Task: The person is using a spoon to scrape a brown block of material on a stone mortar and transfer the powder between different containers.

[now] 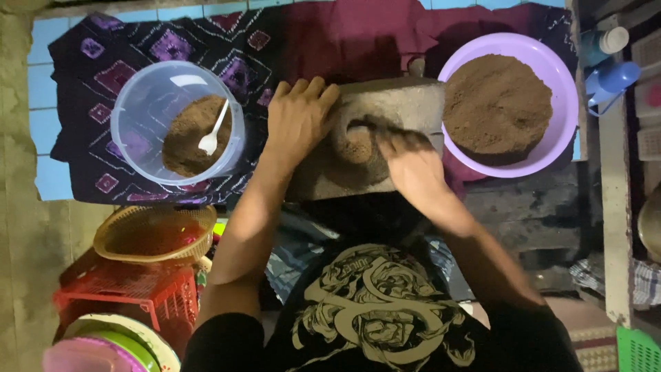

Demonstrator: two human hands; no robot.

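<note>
A grey stone block (385, 138) with a round hollow in its top sits in the middle, resting partly on a dark patterned cloth (138, 48) spread over pale blue tiles. The hollow holds some brown powder (354, 148). The left hand (299, 117) lies flat on the block's left end, fingers spread and curled over the far edge, bracing it. The right hand (413, 165) is over the hollow, its fingers blurred; they seem closed on something dark at the hollow's rim, but I cannot tell what, or how tightly.

Just right of the block, touching its end, stands a lilac plastic bowl (566, 103) heaped with the same brown powder. Well to the left of the block is a clear round tub (138, 103) with a smaller heap of powder and a white spoon (212, 134) lying in it. Nearer the person than the tub, left of the block, are a woven yellow basket (155, 238) and a red plastic crate (124, 293).
</note>
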